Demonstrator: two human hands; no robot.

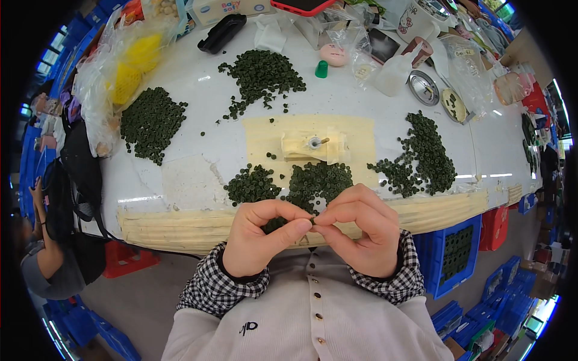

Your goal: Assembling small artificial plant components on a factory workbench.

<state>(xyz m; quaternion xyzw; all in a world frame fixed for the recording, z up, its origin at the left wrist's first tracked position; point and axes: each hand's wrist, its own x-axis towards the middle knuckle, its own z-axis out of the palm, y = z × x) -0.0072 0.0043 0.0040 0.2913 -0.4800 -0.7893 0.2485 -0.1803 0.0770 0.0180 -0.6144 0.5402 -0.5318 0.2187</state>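
The fingertips of my left hand (256, 237) and my right hand (364, 231) meet at the table's front edge. Thumb and forefinger of each are pinched on a small dark green piece (312, 221), mostly covered by the fingers. Just beyond them lie two heaps of similar small round dark green pieces, one at the left (251, 184) and one in the middle (320, 180). Behind these, a small fixture (315, 143) with a short upright metal tip is taped to the table.
More dark green pieces form a left heap (153, 125), a back heap (262, 73) and a right heap (430, 153). Plastic bags (129, 69), a black tray (222, 34), a green cap (321, 69) and round tins (423, 88) stand behind. A blue crate (448, 259) sits below right.
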